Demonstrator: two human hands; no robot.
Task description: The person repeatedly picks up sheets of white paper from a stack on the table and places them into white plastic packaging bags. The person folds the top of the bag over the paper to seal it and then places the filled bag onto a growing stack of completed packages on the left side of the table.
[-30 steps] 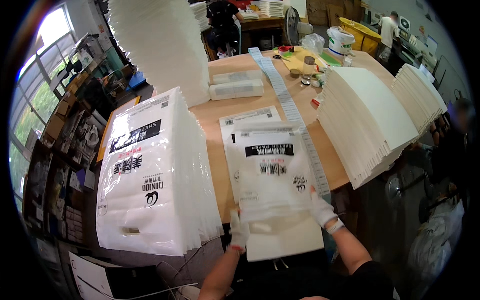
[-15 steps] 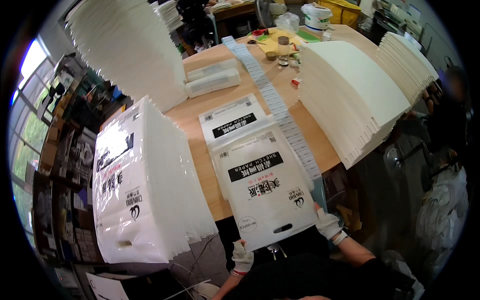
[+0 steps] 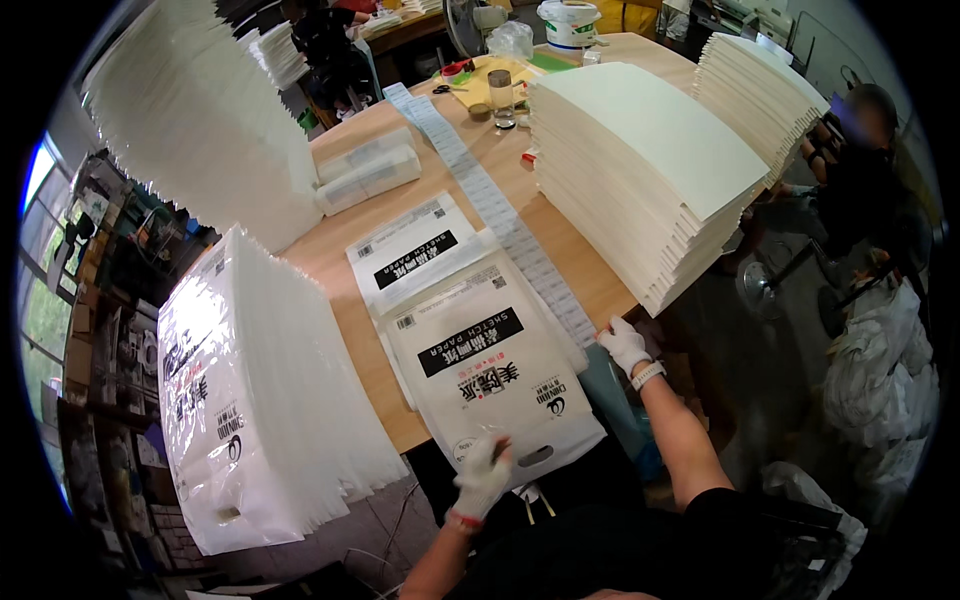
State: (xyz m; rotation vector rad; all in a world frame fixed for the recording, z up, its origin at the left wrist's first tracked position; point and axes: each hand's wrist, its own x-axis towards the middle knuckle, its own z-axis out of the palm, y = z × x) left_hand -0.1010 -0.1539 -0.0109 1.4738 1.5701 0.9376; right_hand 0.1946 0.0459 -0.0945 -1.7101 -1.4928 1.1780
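Observation:
In front of me lies a white plastic bag of sketch paper (image 3: 470, 400) with black print and an oval handle hole, overlapping another printed bag (image 3: 405, 235) behind it. My left hand (image 3: 486, 475), in a white glove with bare fingertips, is over the bag's near left part, its fingers loosely bent and apart. My right hand (image 3: 626, 345), gloved likewise, has its fingers closed at the near end of a long strip of printed labels (image 3: 480, 190). That strip runs back across the table, right of the bags.
A tall stack of filled glossy bags (image 3: 225, 400) stands at left, with another pile (image 3: 200, 120) behind. Stacks of cream paper (image 3: 640, 150) rise at right. Clear rolls (image 3: 370, 175), a glass (image 3: 502, 100) and a white bucket (image 3: 568, 25) stand farther back. A person (image 3: 865, 180) sits at right.
My right hand has left the bag's right edge and moved up to the label strip's end. My left hand has let go of the near corner and risen over the bag. The view has shifted.

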